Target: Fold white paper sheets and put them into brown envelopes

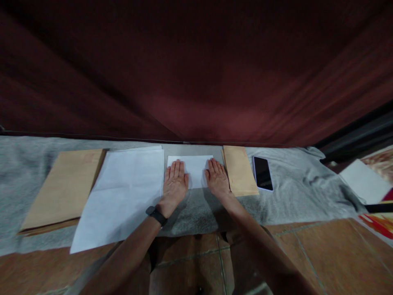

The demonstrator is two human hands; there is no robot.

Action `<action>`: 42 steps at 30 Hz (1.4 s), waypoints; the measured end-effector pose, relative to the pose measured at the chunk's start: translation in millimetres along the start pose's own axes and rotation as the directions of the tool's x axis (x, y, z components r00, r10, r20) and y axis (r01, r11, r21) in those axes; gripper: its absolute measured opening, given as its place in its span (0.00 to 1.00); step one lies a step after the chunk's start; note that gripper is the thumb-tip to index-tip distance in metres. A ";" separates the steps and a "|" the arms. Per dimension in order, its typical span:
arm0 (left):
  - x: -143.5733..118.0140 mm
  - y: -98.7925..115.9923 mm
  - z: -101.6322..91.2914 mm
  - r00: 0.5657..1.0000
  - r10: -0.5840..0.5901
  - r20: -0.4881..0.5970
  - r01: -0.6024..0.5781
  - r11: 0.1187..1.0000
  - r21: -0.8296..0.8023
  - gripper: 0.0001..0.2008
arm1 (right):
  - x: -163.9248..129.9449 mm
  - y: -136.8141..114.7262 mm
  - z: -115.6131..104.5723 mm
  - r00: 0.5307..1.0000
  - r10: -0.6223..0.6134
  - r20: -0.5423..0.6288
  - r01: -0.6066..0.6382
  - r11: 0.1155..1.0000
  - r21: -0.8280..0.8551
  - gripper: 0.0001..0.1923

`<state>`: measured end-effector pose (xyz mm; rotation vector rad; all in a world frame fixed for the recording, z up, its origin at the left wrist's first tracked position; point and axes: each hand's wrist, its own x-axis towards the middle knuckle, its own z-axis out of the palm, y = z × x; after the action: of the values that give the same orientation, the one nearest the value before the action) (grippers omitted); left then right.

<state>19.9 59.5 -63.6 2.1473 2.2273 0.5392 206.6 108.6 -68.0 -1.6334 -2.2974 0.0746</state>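
Observation:
A small white sheet of paper point(196, 166), seemingly folded, lies on the grey cloth in front of me. My left hand point(175, 182) rests flat on its left end, fingers stretched out and pointing away from me. On the right end lies my right hand point(217, 178), also flat, its outer edge close to a stack of brown envelopes point(242, 172). Left of my left hand is a stack of large white paper sheets point(129, 180), overhanging the cloth's near edge. Neither hand grips anything.
Larger brown envelopes point(64, 184) are stacked at the far left. A phone point(263, 173) with a dark screen lies right of the small envelopes. Behind the grey cloth point(301, 184) hangs a dark red curtain point(196, 82). Floor tiles point(325, 250) show below the near edge.

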 end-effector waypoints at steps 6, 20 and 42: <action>-0.7 4.9 -4.0 0.998 0.061 0.016 -0.061 0.998 0.004 0.30 | 0.0 -10.8 -6.1 0.995 -0.097 0.019 0.094 0.989 0.118 0.28; -7.2 13.4 -7.4 0.980 0.165 0.109 -0.166 0.986 -0.001 0.29 | -8.9 -29.7 -0.7 0.969 -0.229 0.093 0.215 0.967 0.133 0.26; -11.1 20.6 -9.3 0.985 0.135 0.103 -0.141 0.989 0.050 0.29 | 0.7 -2.4 -1.7 1.000 -0.005 0.011 0.005 1.000 -0.002 0.27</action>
<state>38.5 46.6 -52.4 2.3143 2.0794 0.3657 204.7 108.2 -65.7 -1.6321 -2.3108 0.0799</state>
